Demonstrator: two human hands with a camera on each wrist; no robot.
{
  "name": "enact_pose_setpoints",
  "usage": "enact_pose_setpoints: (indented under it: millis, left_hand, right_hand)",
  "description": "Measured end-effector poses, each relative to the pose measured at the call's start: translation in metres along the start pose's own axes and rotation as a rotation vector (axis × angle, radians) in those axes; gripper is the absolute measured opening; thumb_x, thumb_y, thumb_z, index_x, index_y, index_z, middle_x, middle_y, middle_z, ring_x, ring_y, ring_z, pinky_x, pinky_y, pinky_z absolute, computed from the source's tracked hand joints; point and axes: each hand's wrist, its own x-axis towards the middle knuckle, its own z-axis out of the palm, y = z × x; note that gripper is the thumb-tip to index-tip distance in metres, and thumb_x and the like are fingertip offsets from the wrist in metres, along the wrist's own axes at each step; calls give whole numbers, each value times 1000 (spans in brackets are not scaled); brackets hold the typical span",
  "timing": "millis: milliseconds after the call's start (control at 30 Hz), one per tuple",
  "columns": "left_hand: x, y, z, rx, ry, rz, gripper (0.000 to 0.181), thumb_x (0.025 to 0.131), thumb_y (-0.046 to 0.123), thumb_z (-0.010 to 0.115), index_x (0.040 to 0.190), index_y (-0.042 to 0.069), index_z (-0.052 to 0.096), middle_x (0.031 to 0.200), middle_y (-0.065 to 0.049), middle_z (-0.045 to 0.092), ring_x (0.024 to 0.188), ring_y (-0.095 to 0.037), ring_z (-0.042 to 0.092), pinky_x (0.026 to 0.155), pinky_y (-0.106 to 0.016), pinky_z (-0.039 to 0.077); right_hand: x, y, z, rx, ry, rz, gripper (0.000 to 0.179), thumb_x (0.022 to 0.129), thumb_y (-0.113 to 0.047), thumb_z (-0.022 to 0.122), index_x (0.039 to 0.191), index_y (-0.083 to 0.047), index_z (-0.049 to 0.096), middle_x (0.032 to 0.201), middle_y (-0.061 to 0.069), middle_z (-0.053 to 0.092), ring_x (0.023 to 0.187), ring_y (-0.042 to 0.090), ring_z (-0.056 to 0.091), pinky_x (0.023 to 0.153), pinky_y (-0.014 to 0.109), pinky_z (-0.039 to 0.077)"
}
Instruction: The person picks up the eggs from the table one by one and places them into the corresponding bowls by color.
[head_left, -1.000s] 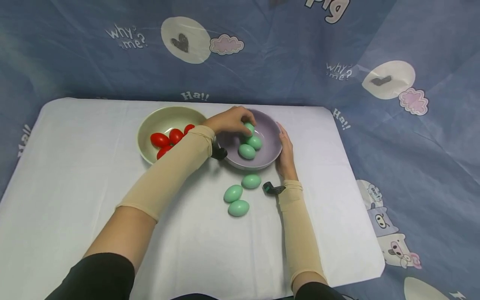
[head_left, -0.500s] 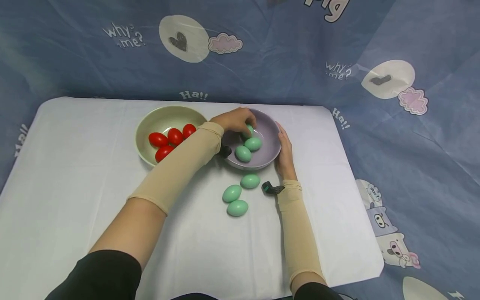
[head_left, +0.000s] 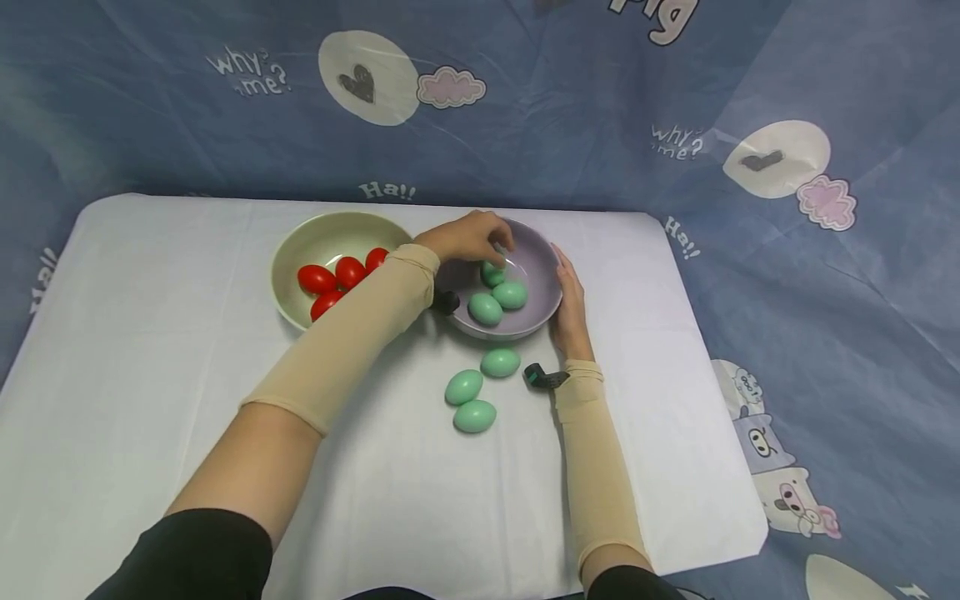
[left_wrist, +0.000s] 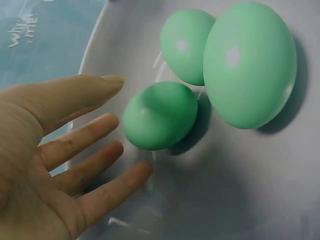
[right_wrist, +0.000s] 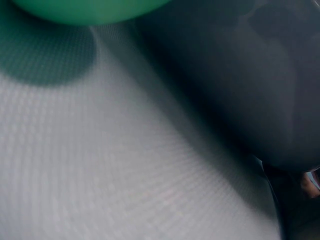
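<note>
Head view shows a white table point(head_left: 637, 292) with one pale green bowl point(head_left: 315, 242) at left, four red eggs point(head_left: 317, 279) visible in it. Right of it sits one purple bowl point(head_left: 536, 271) with three green eggs point(head_left: 510, 296); three more green eggs point(head_left: 475, 416) lie nearer on the table. Left hand point(head_left: 467, 237), fingers loosely spread and holding nothing, is just beside one egg in the purple bowl; right hand point(head_left: 572, 308) touches that bowl's right side, its grip unclear.

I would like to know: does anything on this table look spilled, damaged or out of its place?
Nothing looks spilled or damaged. The purple bowl and the light green bowl stand upright. The only mild oddity: three loose green eggs lie on the white cloth outside the purple bowl, while three similar ones lie inside.
</note>
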Motion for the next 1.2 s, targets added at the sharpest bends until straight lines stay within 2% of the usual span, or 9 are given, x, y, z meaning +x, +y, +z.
enact_pose_setpoints:
  millis: [100,367,633,800,900,1000,1200]
  left_hand:
    - [-5,-2,-2,-19,17,29,36,92,9,73,126,-1,68,134,-17,68,134,-32,56,118,-43,43]
    - [-29,2,-1,-34,25,48,39,92,13,77,128,2,68,136,-14,68,138,-32,55,121,-45,40]
    - [-57,6,5,-41,77,128,41,90,15,80,128,5,69,134,-12,69,135,-30,57,120,-48,42]
    - [-82,9,13,-150,119,174,40,89,13,82,127,7,71,134,-9,67,134,-28,58,105,-42,57]
    - [-98,9,21,-220,133,205,40,87,9,83,125,6,71,133,-10,66,133,-27,58,98,-38,61]
    - [-112,9,31,-264,127,238,41,86,7,84,125,6,71,132,-10,67,131,-26,59,96,-38,62]
    - [-137,9,48,-366,67,308,43,86,10,84,127,10,71,131,-12,67,126,-29,60,106,-44,57]
  right_hand:
    - [0,-1,-1,-9,-1,2,51,111,-36,31,159,-23,41,168,-2,36,157,17,32,130,35,27]
    - [-5,-12,2,31,-17,10,50,112,-30,31,160,-17,40,168,2,36,156,20,33,129,35,29]
    - [-13,-25,8,16,-18,-6,51,111,-31,32,160,-16,40,168,3,36,156,22,33,129,38,30]
    - [-12,-23,9,39,-18,-9,50,112,-30,32,159,-16,40,167,3,37,156,21,34,129,37,29]
    - [-8,-17,7,50,-13,-9,50,112,-29,32,159,-17,41,167,2,38,155,21,34,129,37,30]
    - [-3,-9,4,54,-4,-11,49,112,-29,32,159,-17,41,167,2,38,156,21,34,129,36,29]
    - [-1,-2,2,50,7,-6,50,112,-33,33,159,-19,42,167,-1,38,156,17,34,129,33,28]
